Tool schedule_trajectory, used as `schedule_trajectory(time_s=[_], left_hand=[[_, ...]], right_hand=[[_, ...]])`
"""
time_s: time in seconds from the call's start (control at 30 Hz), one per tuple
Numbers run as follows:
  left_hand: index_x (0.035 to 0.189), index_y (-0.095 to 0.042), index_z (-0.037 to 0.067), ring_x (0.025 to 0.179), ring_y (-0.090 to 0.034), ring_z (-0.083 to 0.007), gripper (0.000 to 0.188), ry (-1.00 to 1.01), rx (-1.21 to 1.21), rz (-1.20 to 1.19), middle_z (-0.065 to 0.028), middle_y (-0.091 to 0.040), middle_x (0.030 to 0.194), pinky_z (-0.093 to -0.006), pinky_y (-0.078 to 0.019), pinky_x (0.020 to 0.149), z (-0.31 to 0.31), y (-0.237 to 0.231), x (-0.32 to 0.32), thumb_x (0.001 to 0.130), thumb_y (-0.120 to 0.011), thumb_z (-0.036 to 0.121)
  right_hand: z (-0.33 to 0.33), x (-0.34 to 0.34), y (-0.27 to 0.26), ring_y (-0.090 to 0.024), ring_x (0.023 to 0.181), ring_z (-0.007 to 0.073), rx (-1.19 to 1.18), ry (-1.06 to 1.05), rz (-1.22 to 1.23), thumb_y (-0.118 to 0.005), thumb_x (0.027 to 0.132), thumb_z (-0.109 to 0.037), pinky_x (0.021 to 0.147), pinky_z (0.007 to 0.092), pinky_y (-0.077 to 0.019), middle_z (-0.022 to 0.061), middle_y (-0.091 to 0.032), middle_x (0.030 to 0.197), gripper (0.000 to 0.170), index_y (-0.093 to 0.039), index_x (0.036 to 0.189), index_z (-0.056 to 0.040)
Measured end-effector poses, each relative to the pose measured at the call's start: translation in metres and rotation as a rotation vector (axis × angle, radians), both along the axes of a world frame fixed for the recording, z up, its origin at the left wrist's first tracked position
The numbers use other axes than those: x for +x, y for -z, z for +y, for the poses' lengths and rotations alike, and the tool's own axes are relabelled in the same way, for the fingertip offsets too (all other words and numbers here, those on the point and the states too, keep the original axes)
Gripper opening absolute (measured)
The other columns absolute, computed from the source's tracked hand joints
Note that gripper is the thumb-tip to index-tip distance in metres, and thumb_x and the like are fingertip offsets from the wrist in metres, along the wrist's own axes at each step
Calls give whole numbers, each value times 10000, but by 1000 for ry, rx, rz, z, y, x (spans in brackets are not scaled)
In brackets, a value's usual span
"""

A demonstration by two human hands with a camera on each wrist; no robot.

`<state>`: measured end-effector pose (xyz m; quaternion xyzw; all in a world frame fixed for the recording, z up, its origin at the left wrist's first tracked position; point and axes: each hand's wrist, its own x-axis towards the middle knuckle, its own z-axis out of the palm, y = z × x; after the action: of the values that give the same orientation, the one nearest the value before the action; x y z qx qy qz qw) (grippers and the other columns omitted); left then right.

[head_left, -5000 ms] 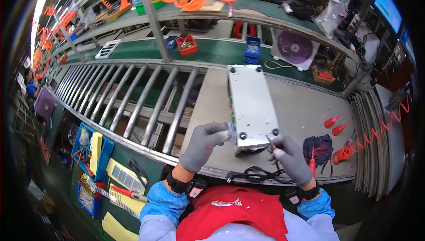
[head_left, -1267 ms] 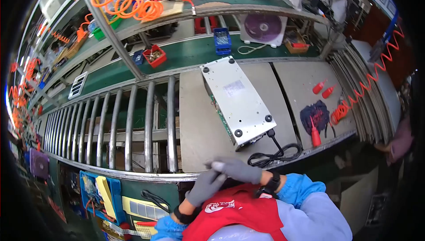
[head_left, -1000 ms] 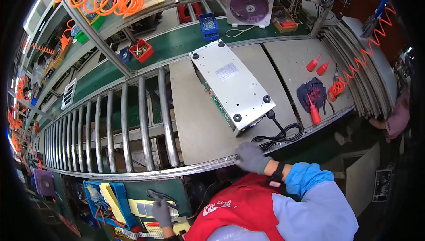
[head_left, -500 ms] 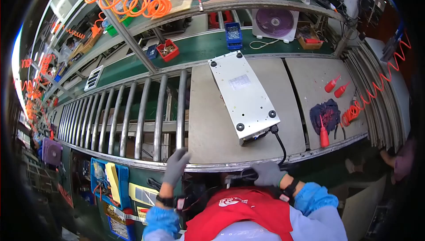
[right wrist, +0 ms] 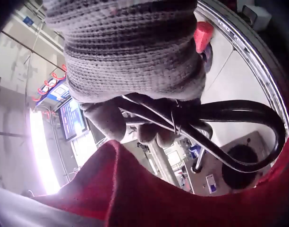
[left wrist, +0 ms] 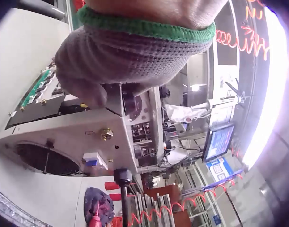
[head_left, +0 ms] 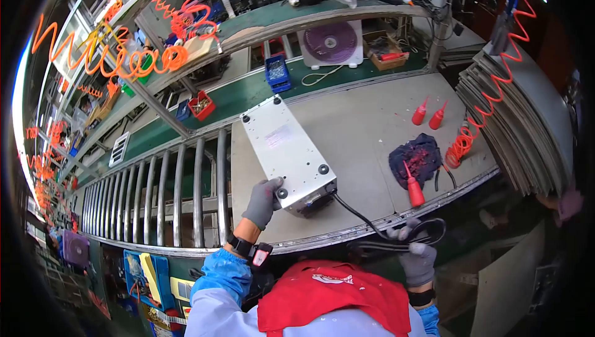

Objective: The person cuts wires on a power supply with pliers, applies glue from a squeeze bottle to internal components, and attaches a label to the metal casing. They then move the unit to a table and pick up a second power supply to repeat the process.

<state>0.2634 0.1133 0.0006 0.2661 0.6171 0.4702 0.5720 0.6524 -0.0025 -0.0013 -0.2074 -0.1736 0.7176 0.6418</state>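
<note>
A white metal case (head_left: 290,151) with black round feet lies on the grey board. My gloved left hand (head_left: 261,204) grips its near left corner beside a foot; in the left wrist view, the thumb and fingers lie over the edge above the open side. Circuit boards (left wrist: 38,87) show in that opening. From the case's near end runs a black power cord (head_left: 359,214). Its looped bundle is in my gloved right hand (head_left: 418,264), off the bench's front edge. The right wrist view shows the fingers curled round the gathered cord loops (right wrist: 243,111), partly hiding them.
Metal rollers (head_left: 178,194) extend left of the board. A red squeeze bottle (head_left: 414,192) stands by a dark stained cloth (head_left: 409,156); two more bottles lie behind. At right are stacked panels (head_left: 505,120) and a coiled red hose (head_left: 458,148). A blue tool tray (head_left: 149,278) sits lower left.
The screwdriver held in the right hand five seconds ago is gone from it. Since half a second ago, the left hand has reached the case corner and the right hand has moved right with the cord.
</note>
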Motion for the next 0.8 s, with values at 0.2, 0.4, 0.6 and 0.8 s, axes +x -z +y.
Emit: schedule_trajectory(time_s=[0.2,0.4,0.6,0.8], left_hand=[[1030,-641,-19,678,-656,-128,310,156,2,104,-63,-674,872,-266,-530,574,-25,-38,30,915,-654,269],[914,-658,37,630,-571,-106,292,427,-196,97,-9,-596,777,-263,-490,557,-39,-14,84,940,-651,328],[1209,-647,4,865,-648,-124,376,800,-47,182,-59,-671,964,-271,-555,703,-26,16,73,953,-653,279],[1279,-595,-61,926,-698,-272,538,-65,202,895,-176,-706,1048,-390,-552,822,-8,51,-58,883,-693,289]], right_hand=[[-16,39,25,-667,993,351,-11,-185,-168,-728,698,-85,1099,522,-421,157,-699,971,636,-596,1315,-5],[-11,33,15,-683,1026,265,-187,-385,-360,-753,724,-60,985,414,-532,143,-712,1045,610,-562,1296,39],[-13,-1,6,-644,991,153,-225,-610,-712,-745,780,-79,907,286,-513,79,-692,1056,580,-586,1335,-11],[-35,-21,12,-661,934,191,-400,-314,-685,-673,747,-99,896,316,-511,88,-709,989,585,-588,1311,30]])
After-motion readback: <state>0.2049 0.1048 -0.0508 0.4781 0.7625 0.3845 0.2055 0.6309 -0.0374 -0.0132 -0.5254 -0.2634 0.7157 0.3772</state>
